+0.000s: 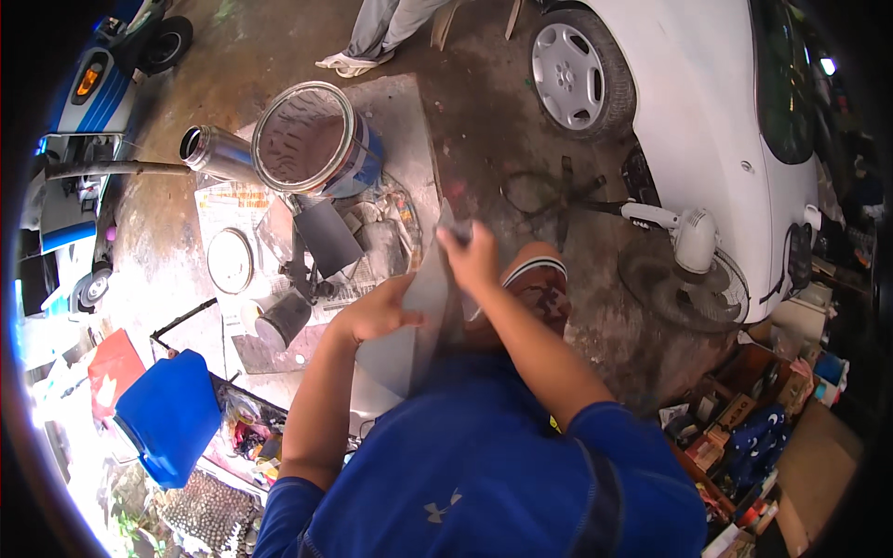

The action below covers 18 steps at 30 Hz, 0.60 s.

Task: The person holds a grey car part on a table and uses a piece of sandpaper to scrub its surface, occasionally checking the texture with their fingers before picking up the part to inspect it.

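Left grip (374, 312): laid against the near left side of a thin grey panel (400, 358); whether the fingers clasp it, I cannot tell.
Right grip (473, 256): closed on a small dark piece (456, 231), blurred, at the panel's upper end.
Grey panel: upright between the two grips, its lower part close to the wearer's blue shirt (465, 456).
Shirt logo (445, 509): a pale curved emblem, below the grips.
Newspaper (219, 206): orange print, too small to read, left of and beyond the left grip.
Carton (735, 411): dark lettering, well to the right of the right grip, among clutter.
Paint pail (365, 153): open, blue-sided, beyond the left grip; a dark sheet (327, 239) lies nearer.
Floor (474, 121): brown, stained concrete; a pale board (409, 107) beyond the left grip carries the pail.
Room: a cluttered work area; a white car (688, 84) and an electric fan (696, 244) right of the right grip, another person's legs (377, 37) beyond.
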{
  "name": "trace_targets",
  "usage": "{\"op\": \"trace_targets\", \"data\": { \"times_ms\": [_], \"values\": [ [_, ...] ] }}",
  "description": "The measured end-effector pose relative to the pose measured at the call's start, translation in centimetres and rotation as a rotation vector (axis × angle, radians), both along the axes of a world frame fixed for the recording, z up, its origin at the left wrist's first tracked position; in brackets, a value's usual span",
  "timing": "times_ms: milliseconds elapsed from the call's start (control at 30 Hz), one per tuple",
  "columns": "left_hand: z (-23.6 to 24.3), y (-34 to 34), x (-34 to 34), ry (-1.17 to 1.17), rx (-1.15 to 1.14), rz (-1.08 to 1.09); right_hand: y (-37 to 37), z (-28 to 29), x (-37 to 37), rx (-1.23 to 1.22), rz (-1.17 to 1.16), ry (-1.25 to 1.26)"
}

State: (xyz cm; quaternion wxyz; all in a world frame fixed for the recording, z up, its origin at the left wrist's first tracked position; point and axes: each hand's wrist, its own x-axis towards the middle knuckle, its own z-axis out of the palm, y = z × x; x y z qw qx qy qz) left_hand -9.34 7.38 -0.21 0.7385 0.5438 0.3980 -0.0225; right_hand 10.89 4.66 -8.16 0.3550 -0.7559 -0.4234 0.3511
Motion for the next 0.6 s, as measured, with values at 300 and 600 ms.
{"op": "trace_targets", "data": {
  "times_ms": [300,600],
  "values": [
    [0.0,0.0,-0.2,-0.103,-0.142,0.113,-2.7,3.3,-1.1,-0.052,0.015,0.079],
    [-0.3,0.3,-0.2,-0.075,-0.068,0.094,-6.6,0.2,-2.4,0.308,0.055,0.04]
  ]
}}
